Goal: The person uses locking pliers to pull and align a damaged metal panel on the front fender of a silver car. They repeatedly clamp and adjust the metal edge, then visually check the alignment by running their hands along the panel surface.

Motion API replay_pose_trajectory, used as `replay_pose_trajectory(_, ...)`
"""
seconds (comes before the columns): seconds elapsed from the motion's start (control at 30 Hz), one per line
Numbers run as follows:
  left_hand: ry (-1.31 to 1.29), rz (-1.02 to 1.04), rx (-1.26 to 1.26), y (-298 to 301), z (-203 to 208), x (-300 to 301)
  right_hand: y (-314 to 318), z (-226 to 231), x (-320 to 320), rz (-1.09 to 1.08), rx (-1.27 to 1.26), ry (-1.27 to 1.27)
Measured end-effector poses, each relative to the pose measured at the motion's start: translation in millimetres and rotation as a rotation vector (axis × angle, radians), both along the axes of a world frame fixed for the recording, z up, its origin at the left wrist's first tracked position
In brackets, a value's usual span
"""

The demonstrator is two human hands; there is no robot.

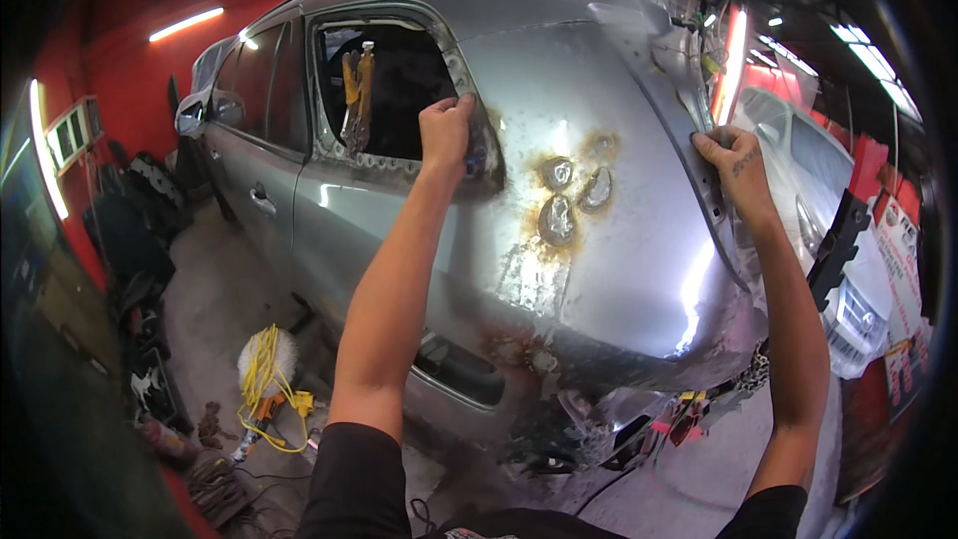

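Observation:
A grey rear quarter panel [639,279] of a car stands before me, with several rough, rust-ringed bare-metal spots [557,222] in its middle. My left hand [446,135] is closed on the panel's edge at the rear corner of the glassless window opening [399,140]. On the panel's far right edge, my right hand [735,165] is closed too, thumb on the outer side. The fingertips of both hands are partly hidden. Inside the opening, left of my left hand, stands a long yellowish object [357,90] whose kind I cannot make out.
On the floor at lower left lie a looped yellow cord [261,364], a round white pad [284,351] and an orange tool [267,407]. Dark parts [140,210] line the left wall. A plastic-covered white car [798,150] stands at right. Torn metal hangs below the panel.

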State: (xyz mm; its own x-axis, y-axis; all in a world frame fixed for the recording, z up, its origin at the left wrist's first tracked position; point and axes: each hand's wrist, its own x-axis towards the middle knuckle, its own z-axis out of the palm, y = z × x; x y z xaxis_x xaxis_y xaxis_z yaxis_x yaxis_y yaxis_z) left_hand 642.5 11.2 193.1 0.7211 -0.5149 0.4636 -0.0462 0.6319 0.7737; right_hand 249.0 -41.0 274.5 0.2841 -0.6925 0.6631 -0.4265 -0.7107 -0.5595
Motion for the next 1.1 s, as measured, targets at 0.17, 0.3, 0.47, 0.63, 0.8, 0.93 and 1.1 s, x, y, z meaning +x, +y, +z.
replay_pose_trajectory(0.17, -0.209, 0.044, 0.120, -7, 1, -15, -10, 0, -25, -0.081, -0.226, 0.102)
replay_pose_trajectory(0.3, -0.173, 0.090, 0.160, -10, -1, 17, -8, -26, -62, -0.170, 0.239, 0.226)
replay_pose_trajectory(0.47, -0.089, -0.243, 0.208, -15, 6, 72, 48, -2, -139, -0.003, -0.080, 0.164)
replay_pose_trajectory(0.63, -0.090, -0.176, 0.253, -27, 17, 69, -38, -90, -299, -0.033, -0.113, 0.153)
replay_pose_trajectory(0.8, -0.219, 0.006, 0.371, -17, 9, 123, -166, -271, -395, -0.094, 0.372, 0.065)
replay_pose_trajectory(0.93, -0.299, 0.081, 0.493, 52, 34, 160, -267, -429, -388, -0.132, 0.291, 0.297)
replay_pose_trajectory(1.1, -0.397, 0.299, 0.627, 53, 17, 78, -335, -518, -362, -0.234, 0.334, 0.438)
